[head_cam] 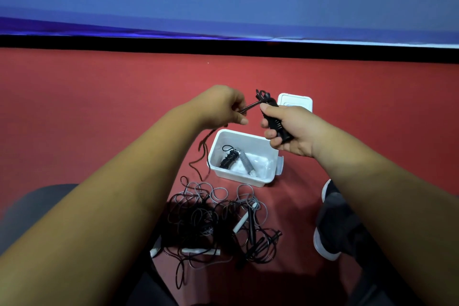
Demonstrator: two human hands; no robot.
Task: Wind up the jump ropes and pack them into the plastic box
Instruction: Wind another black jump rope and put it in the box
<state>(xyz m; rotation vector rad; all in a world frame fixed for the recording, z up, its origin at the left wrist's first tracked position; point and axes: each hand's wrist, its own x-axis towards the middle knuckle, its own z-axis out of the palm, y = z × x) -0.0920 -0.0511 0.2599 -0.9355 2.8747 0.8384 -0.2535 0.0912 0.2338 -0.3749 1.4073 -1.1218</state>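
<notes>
My right hand (pixel 289 129) grips the black handles of a jump rope (pixel 273 117) above the white plastic box (pixel 258 141). My left hand (pixel 223 107) pinches that rope's black cord, which stretches to the handles and trails down past the box's left side to the floor. Inside the box lie a wound black rope (pixel 229 159) and a wound grey rope (pixel 246 163). In front of the box a tangled pile of black and grey ropes (pixel 213 221) with white and black handles lies on the red floor.
The box's white lid (pixel 295 102) lies on the floor behind the box. My dark shoe (pixel 332 218) rests to the right of the pile, my knee at lower left. A blue banner with a black lower edge runs across the back.
</notes>
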